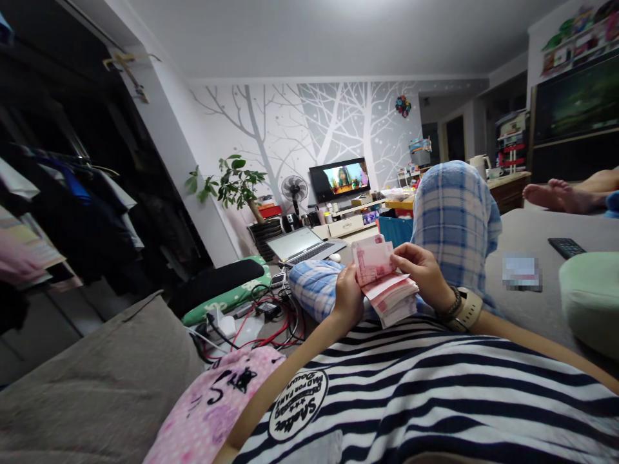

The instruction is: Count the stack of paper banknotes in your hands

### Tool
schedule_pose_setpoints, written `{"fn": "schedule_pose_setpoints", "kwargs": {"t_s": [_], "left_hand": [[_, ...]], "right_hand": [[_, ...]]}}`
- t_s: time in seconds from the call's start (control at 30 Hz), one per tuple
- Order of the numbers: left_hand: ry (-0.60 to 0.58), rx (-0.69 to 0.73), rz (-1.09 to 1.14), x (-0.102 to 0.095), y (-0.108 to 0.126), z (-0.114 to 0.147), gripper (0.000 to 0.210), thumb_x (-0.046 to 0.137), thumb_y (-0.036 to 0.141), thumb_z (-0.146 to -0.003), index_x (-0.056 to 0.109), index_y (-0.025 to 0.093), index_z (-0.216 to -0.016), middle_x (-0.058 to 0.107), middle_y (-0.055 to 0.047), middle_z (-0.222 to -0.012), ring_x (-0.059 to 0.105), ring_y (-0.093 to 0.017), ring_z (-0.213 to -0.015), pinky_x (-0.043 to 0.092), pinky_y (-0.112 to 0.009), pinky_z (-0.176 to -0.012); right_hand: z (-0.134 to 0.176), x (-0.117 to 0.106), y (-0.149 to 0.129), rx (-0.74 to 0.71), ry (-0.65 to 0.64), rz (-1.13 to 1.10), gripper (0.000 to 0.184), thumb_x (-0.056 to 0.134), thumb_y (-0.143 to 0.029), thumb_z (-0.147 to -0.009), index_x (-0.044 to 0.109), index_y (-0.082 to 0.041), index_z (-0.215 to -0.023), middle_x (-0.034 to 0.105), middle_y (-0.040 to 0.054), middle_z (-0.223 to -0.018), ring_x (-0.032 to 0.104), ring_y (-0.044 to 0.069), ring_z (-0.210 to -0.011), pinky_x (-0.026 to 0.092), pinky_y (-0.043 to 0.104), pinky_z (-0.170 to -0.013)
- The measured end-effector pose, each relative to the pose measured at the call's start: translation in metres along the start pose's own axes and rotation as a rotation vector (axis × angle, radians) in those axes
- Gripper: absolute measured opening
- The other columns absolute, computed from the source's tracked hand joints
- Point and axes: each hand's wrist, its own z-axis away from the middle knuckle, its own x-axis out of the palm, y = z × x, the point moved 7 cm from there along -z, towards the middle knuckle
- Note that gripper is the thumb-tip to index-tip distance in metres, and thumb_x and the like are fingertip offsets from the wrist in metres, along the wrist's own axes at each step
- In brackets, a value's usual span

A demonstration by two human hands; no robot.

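Observation:
A thick stack of red banknotes [394,299] is fanned and bent in front of my striped shirt, over my lap. My left hand [349,296] grips the stack along its left side, fingers wrapped round it. Between the thumb and fingers of my right hand [422,270] is the edge of an upper banknote [373,261], lifted away from the thicker lower part. A pale watch [468,308] and a dark bracelet are on my right wrist. My knees, in blue checked trousers [449,212], rise beyond the notes.
Left of my legs, an open laptop [307,245] stands near tangled red and black cables [278,325]. To the right lie a remote control [565,247], a blurred card [522,272] and a pale green cushion [592,296]. Another person's bare feet [556,195] rest at far right.

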Motion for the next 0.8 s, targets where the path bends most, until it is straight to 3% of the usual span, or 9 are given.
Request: {"fn": "schedule_pose_setpoints", "kwargs": {"t_s": [0.17, 0.3, 0.67, 0.8], "left_hand": [[-0.044, 0.111, -0.171, 0.005, 0.018, 0.006, 0.028, 0.042, 0.017, -0.082, 0.061, 0.020, -0.063, 0.061, -0.005, -0.070, 0.051, -0.017, -0.069, 0.045, -0.027, -0.066], [-0.055, 0.149, -0.229, 0.005, 0.020, 0.004, 0.029, 0.040, 0.014, -0.082, 0.059, 0.020, -0.061, 0.060, -0.005, -0.070, 0.050, -0.016, -0.068, 0.045, -0.026, -0.066], [-0.018, 0.030, -0.066, 0.006, 0.016, 0.007, 0.028, 0.042, 0.013, -0.082, 0.061, 0.019, -0.062, 0.061, -0.003, -0.067, 0.051, -0.016, -0.065, 0.045, -0.027, -0.066], [0.016, 0.021, -0.001, -0.001, 0.007, 0.001, 0.022, 0.051, 0.016, -0.081, 0.065, 0.018, -0.065, 0.066, -0.004, -0.072, 0.056, -0.016, -0.071, 0.046, -0.029, -0.075]], "right_hand": [[0.000, -0.001, -0.001, 0.000, 0.010, 0.030, 0.026, 0.070, -0.042, -0.073, 0.058, -0.019, -0.069, 0.058, -0.0011, -0.063, 0.047, 0.012, -0.056, 0.040, 0.026, -0.054], [0.000, -0.001, 0.000, 0.004, 0.015, 0.034, 0.028, 0.070, -0.044, -0.072, 0.058, -0.019, -0.069, 0.057, -0.0009, -0.063, 0.048, 0.012, -0.057, 0.040, 0.026, -0.055], [0.001, 0.000, -0.001, 0.006, 0.012, 0.010, 0.028, 0.072, -0.045, -0.071, 0.060, -0.019, -0.071, 0.055, -0.0023, -0.062, 0.046, 0.011, -0.055, 0.038, 0.025, -0.052], [0.004, 0.001, -0.002, 0.000, -0.034, -0.007, 0.032, 0.063, -0.050, -0.080, 0.061, -0.019, -0.070, 0.055, -0.0016, -0.057, 0.044, 0.011, -0.050, 0.034, 0.025, -0.048]]}}
